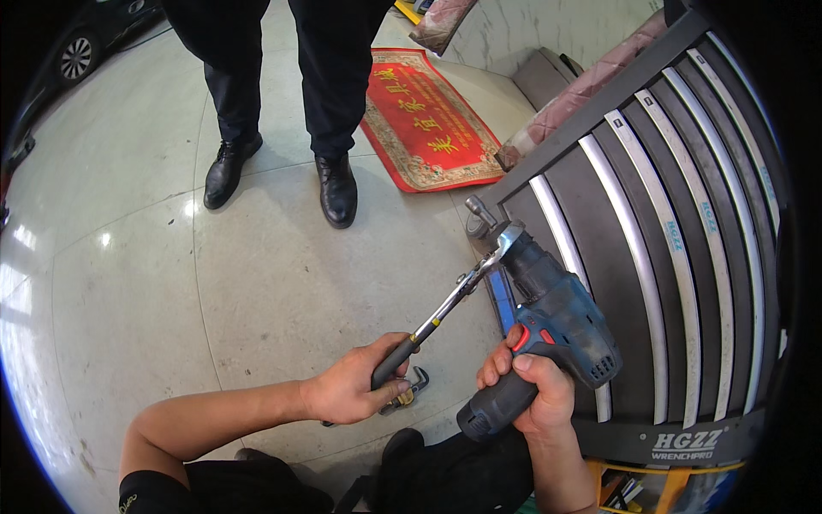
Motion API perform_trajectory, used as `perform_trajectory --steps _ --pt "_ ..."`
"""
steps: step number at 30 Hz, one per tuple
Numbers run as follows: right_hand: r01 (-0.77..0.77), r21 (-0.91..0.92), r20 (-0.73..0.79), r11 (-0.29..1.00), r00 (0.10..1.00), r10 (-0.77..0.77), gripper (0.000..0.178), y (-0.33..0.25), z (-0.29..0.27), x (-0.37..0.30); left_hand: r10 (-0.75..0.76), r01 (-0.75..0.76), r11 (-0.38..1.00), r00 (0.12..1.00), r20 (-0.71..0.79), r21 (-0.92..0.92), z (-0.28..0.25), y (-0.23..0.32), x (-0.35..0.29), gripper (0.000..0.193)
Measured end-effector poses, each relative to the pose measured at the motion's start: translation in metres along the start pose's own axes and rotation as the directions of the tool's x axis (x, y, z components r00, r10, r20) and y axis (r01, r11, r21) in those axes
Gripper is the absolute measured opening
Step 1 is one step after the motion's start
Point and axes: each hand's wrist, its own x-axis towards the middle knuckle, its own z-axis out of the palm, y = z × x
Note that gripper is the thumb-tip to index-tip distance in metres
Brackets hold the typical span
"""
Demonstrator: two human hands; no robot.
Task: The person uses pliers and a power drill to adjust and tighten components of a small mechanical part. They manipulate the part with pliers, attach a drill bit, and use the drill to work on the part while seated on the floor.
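My right hand [544,390] is wrapped around the grip of a dark blue cordless drill [565,313], a finger at its red trigger. The drill points up and to the left. A metal socket bit [481,210] sticks out from its front end. In my left hand [351,385] is a pair of pliers [449,304] with dark grips and a yellow band. Their metal jaws are at the front of the drill's chuck, around the base of the bit. Whether they bite tightly I cannot tell. Below my left hand, a pipe wrench [409,392] lies on the floor, partly hidden.
A grey tool chest [556,206] with silver drawer edges stands on the right. A blue bar-shaped thing [502,300] is beside it, behind the drill. Another person in black shoes [336,193] stands ahead on the tiled floor, near a red mat [432,128]. A car wheel [77,56] shows far left.
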Motion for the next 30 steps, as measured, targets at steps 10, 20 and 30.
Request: perform_trajectory --steps 10,20,30 --pt "-0.003 0.039 0.069 0.999 0.998 0.001 0.034 -0.001 0.006 -0.008 0.015 -0.013 0.997 1.0 -0.026 0.07 -0.002 0.009 -0.003 0.043" --pt "0.066 -0.081 0.147 0.995 0.988 -0.053 0.056 0.0 -0.014 0.01 0.144 -0.143 0.99 0.989 -0.038 0.017 -0.002 -0.003 -0.001 0.053" --pt "0.153 0.136 0.121 0.979 0.978 -0.169 0.05 -0.013 -0.037 0.01 -0.171 0.154 0.984 0.955 -0.244 -0.087 -0.033 -0.05 -0.019 0.048"
